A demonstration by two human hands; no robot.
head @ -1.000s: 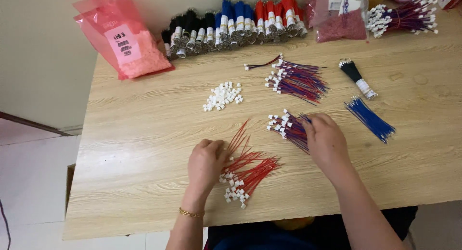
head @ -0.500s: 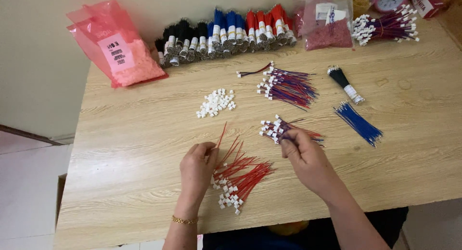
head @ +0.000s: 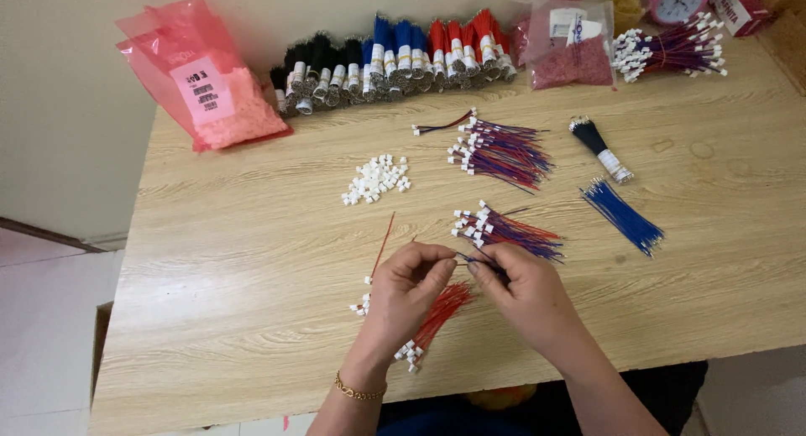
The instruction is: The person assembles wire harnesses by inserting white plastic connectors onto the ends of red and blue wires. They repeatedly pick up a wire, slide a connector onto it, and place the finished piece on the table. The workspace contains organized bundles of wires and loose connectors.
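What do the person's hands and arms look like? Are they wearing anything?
Both hands are bare, with no gloves. The left hand has a thin gold chain bracelet around its wrist. The right hand wears no bracelet or watch that shows. Both forearms are bare too, with no sleeves in sight. I see no rings, though some fingers are partly hidden.

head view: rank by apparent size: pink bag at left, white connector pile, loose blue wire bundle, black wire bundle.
1. pink bag
2. blue wire bundle
3. white connector pile and black wire bundle: look alike, unranked.
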